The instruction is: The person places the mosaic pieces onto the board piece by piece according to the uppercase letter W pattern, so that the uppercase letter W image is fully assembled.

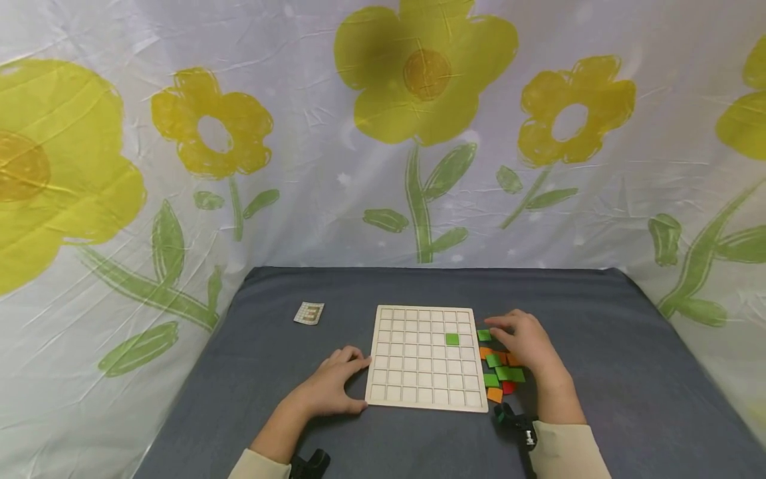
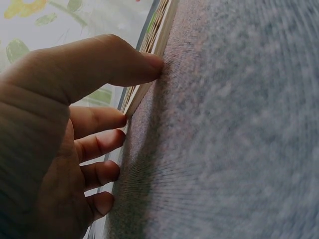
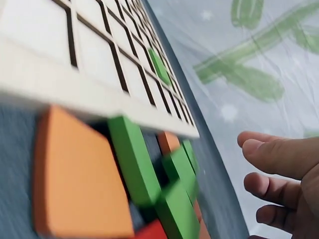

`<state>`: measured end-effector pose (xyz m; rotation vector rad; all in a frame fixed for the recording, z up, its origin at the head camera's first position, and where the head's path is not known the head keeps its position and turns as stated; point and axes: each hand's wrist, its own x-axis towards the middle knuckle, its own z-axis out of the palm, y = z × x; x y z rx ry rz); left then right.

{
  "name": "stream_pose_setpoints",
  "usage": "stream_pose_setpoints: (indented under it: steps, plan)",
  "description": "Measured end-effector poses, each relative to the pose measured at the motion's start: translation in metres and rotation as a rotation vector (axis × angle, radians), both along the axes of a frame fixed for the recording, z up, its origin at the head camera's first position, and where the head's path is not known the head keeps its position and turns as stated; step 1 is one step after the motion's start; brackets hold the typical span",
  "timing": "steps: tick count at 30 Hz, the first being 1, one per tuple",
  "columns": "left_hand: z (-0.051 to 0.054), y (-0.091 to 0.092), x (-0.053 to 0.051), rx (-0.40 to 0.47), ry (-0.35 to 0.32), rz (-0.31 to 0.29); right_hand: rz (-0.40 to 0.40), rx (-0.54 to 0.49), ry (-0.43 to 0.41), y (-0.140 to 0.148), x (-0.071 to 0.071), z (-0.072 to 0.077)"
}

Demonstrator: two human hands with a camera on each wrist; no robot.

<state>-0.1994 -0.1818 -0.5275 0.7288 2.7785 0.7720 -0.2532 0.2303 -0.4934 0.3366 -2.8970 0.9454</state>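
My left hand (image 1: 335, 384) rests against the left side of a pale wooden grid board (image 1: 383, 398), its thumb by the near left corner. In the left wrist view, the thumb and fingertips (image 2: 102, 142) touch the board's edge. One green tile (image 1: 452, 339) sits in a cell towards the board's upper right. Above the far end of a pile of loose tiles hangs my right hand (image 1: 526, 340), nearest to a green tile (image 1: 484, 335). In the right wrist view, its thumb and index finger lie close together and no tile shows between them.
Along the board's right side lie several green, orange (image 1: 495, 395) and red (image 1: 509, 387) tiles, some overlapping. A small card (image 1: 308, 313) with a printed grid lies on the dark grey cloth (image 1: 239, 399), left of the board. Behind hangs a flower-patterned curtain (image 1: 311, 199).
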Motion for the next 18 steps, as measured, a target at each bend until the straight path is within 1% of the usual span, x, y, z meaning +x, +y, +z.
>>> stream_pose_setpoints:
  steps: [5, 10, 13, 18]
  plan:
    - [0.0, 0.0, 0.0, 0.007, -0.008, -0.001, -0.013, -0.011, -0.028, 0.017, 0.001, -0.001]
    - [-0.001, 0.001, 0.0, 0.001, -0.004, 0.007, -0.045, -0.027, -0.108, 0.034, 0.003, -0.004]
    - [-0.001, 0.001, 0.0, -0.005, -0.004, 0.011, -0.046, -0.034, -0.153, 0.044, 0.005, -0.006]
    - [0.0, 0.002, 0.0, 0.003, -0.006, 0.017, -0.043, -0.01, -0.226, 0.056, 0.01, -0.008]
